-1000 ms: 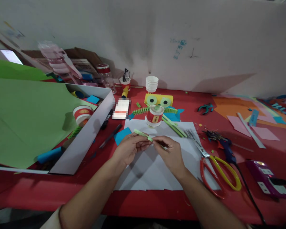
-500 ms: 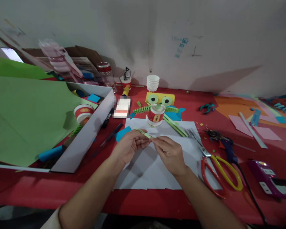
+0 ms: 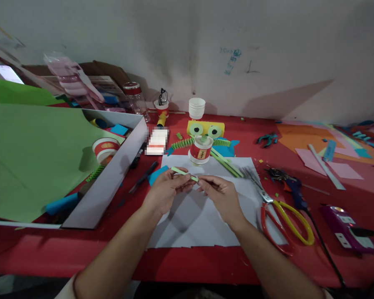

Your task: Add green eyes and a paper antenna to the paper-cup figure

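Note:
Both of my hands meet over a white sheet of paper [image 3: 202, 224] on the red table. My left hand [image 3: 165, 192] pinches a light green paper strip [image 3: 183, 172], whose free end sticks out up and to the left. My right hand [image 3: 222, 197] pinches the strip's other end, fingertips almost touching the left hand's. Just beyond them stands an upturned red and white paper cup [image 3: 200, 150] with green accordion-folded strips [image 3: 182, 144] at its sides, and a yellow block with two round eyes [image 3: 205, 129] behind it.
Red and yellow scissors [image 3: 277, 211] lie right of the sheet, then a blue glue gun [image 3: 291, 187] and a purple power strip [image 3: 345, 226]. A white box [image 3: 112, 178] with a cup and a large green sheet [image 3: 34, 158] fills the left. Stacked white cups [image 3: 196, 109] stand by the wall.
The hands have stayed together over the sheet, working the green strip; the right fingers shifted slightly along it and the strip now lies a little flatter.

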`<state>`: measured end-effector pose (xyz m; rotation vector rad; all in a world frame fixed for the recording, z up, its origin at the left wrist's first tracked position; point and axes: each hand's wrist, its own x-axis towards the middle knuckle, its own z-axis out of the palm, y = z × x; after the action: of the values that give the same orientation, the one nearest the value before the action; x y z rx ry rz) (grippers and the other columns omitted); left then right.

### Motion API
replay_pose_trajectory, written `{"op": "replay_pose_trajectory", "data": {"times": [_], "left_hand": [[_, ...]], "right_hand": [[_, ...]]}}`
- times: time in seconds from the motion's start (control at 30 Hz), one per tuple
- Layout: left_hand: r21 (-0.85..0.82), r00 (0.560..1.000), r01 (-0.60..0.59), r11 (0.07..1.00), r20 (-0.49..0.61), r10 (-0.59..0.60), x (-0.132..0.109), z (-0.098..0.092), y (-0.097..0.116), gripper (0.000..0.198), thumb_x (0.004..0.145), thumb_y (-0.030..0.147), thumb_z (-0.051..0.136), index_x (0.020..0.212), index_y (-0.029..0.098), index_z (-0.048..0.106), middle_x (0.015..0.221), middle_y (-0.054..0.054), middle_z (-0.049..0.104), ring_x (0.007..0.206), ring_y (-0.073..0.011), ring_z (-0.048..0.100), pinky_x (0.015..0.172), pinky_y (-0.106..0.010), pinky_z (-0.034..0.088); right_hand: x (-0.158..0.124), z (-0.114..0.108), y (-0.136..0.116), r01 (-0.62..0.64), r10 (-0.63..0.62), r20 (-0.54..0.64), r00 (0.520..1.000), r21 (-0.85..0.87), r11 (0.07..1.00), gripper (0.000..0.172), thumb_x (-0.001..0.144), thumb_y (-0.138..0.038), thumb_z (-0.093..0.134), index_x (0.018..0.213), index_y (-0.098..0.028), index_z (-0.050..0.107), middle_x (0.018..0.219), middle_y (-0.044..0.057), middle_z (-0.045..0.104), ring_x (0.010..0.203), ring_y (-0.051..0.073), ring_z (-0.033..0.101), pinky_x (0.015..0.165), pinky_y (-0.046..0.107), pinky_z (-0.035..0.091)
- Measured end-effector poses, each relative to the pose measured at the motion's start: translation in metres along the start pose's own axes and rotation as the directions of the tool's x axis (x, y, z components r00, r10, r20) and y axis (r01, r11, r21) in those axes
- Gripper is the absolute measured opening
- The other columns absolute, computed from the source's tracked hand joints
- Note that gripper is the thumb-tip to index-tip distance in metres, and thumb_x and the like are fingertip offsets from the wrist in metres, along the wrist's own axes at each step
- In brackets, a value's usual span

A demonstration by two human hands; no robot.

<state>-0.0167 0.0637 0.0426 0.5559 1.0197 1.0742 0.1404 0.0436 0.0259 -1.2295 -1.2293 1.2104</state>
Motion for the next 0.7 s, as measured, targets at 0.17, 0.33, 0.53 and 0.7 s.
{"op": "replay_pose_trajectory", "data": {"times": [0.17,0.33,0.53,0.7], "left_hand": [[0.033,1.0,-0.019,0.999,0.02,0.019,0.0006,-0.0019,-0.001,0.03,0.058,0.02,0.083,0.077,0.014,0.061,0.067,-0.002,0.07,0.064,-0.0134,0.067,0.063,-0.023,0.051],[0.087,0.999,-0.037,0.995,0.026,0.035,0.0025,-0.0042,0.0,0.029,0.056,0.026,0.085,0.072,0.013,0.063,0.065,-0.002,0.069,0.062,-0.0123,0.064,0.063,-0.022,0.05],[0.094,0.999,-0.036,0.995,-0.004,0.037,0.0037,-0.0064,0.0005,0.028,0.055,0.027,0.084,0.069,0.013,0.064,0.064,-0.002,0.068,0.061,-0.0129,0.063,0.065,-0.025,0.05],[0.105,0.999,-0.043,0.994,-0.02,0.045,0.0033,-0.0046,-0.0016,0.028,0.056,0.029,0.084,0.067,0.013,0.064,0.063,-0.003,0.067,0.06,-0.0133,0.063,0.065,-0.026,0.051]], "right_hand": [[0.0028,-0.0005,-0.0007,-0.137,0.134,0.038,0.99,0.063,0.989,0.019,0.07,-0.031,0.072,0.085,-0.019,0.075,0.059,-0.001,0.067,0.055,0.012,0.059,0.052,0.023,0.046],[0.0027,-0.0019,-0.0021,-0.191,0.19,0.05,0.981,0.018,0.981,0.023,0.069,-0.03,0.072,0.088,-0.017,0.075,0.056,-0.002,0.064,0.052,0.011,0.055,0.05,0.023,0.043],[0.002,-0.0022,-0.004,-0.163,0.163,0.063,0.985,0.003,0.987,0.017,0.069,-0.028,0.071,0.083,-0.018,0.074,0.056,-0.002,0.062,0.053,0.011,0.054,0.052,0.023,0.043],[0.0018,-0.0007,-0.0064,-0.156,0.156,0.067,0.986,-0.001,0.988,0.015,0.069,-0.028,0.071,0.079,-0.018,0.072,0.06,-0.002,0.064,0.054,0.011,0.054,0.053,0.023,0.044]]}}
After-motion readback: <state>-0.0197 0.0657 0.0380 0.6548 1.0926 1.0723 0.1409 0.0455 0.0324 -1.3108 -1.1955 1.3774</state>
